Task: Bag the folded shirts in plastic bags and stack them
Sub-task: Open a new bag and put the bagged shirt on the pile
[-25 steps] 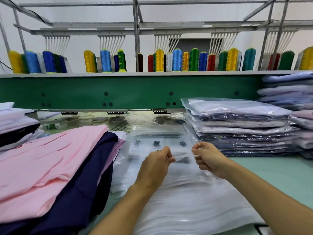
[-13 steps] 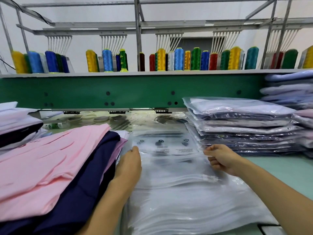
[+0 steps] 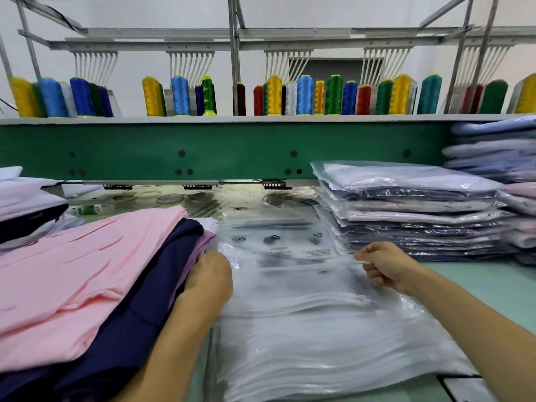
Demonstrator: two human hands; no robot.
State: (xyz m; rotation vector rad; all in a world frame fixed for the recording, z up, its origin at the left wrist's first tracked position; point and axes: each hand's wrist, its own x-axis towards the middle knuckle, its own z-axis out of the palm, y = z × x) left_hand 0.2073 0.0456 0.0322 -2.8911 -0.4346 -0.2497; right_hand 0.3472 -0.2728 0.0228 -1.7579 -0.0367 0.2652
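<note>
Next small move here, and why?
Probably lift the right hand slightly to peel the top bag off the bag stack. It pinches that bag's raised edge, while the left hand sits against the shirt pile with no shirt lifted.

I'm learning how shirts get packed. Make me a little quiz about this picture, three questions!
1. True or false: the right hand pinches the edge of the top plastic bag.
2. What colour is the top shirt on the loose shirt pile? A) green B) pink C) yellow
3. Fill in: the stack of bagged shirts lies to the ___ of the pile of empty bags.

Key: 1 true; 2 B; 3 right.
</note>
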